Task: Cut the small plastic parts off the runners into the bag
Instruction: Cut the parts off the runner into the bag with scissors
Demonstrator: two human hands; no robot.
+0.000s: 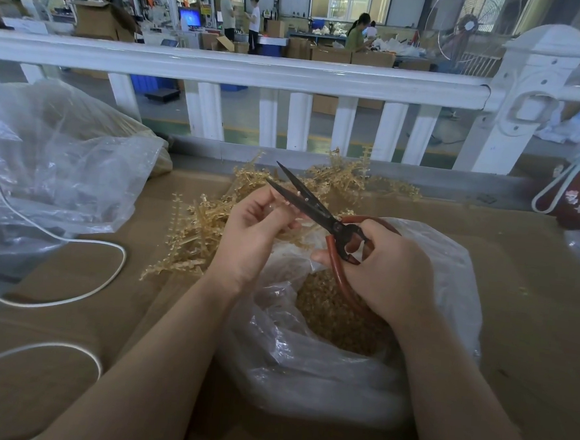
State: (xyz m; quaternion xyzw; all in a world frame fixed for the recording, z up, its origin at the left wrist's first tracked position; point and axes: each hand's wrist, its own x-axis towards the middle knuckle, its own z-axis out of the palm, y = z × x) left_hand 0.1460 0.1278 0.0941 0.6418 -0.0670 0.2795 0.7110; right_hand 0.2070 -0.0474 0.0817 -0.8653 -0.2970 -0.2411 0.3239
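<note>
Fingers (pixel 275 206) of the left hand (pixel 249 237) pinch a runner (pixel 284 204) between open scissors (pixel 312 206) gripped by the right hand (pixel 384 271); below, the bag (pixel 450 265) holds many parts (pixel 337 312), beyond, a pile (pixel 195 227) remains.

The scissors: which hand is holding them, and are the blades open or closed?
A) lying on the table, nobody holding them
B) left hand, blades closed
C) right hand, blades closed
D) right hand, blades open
D: the right hand grips the red handles of the scissors, and the two dark blades are spread apart near the left hand.
</note>
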